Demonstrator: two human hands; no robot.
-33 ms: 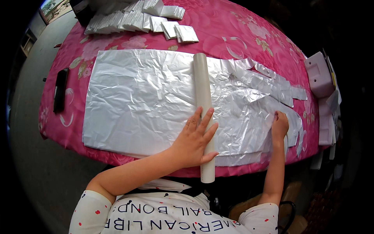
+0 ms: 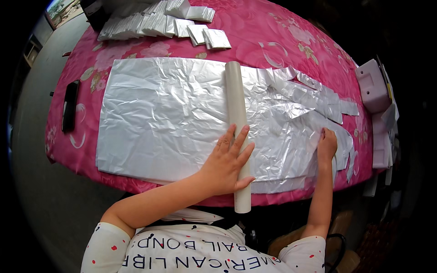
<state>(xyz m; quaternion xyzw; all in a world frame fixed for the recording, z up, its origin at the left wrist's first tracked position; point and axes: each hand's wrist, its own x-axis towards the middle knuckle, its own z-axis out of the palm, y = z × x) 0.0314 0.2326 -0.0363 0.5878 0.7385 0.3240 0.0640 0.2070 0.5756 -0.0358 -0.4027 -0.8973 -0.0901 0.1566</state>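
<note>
A stack of thin, silvery-white plastic bags (image 2: 150,113) lies flat and wrinkled on the table, its loose handle strips toward the right. Across it rests a long pale tube (image 2: 236,95), whose near end sticks out past the table's front edge. My left hand (image 2: 227,164) lies on the tube with its fingers spread, pressing rather than wrapped round it. Over the right part of the bags, my right hand (image 2: 327,144) is closed, fingertips pinched at a fold of the plastic. What exactly sits between those fingertips is hard to see.
A pink flowered cloth (image 2: 246,41) covers the table. Many folded white packets (image 2: 157,22) stand in rows at the far left. A black phone (image 2: 70,105) lies by the left edge. Pale plastic containers (image 2: 374,86) stand at the right edge.
</note>
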